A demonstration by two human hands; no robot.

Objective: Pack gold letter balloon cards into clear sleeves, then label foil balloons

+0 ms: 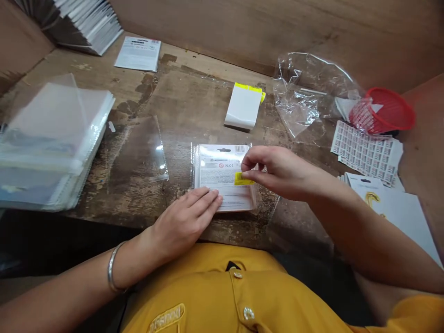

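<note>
In front of me on the worn wooden table lies a stack of printed white cards in clear plastic sleeves, with a hang hole at the top. My left hand rests flat on the lower left of the stack, fingers stretched out. Near its right edge is a yellow barcode sticker on the top packet. My right hand has thumb and forefinger closed at that sticker's right end. Behind the stack, a folded white strip of label backing shows yellow stickers along its top edge.
Clear plastic sleeves are piled at left; a loose sleeve lies beside them. Cards lie at the back left. A crumpled clear bag, a red basket, label sheets and white cards occupy the right.
</note>
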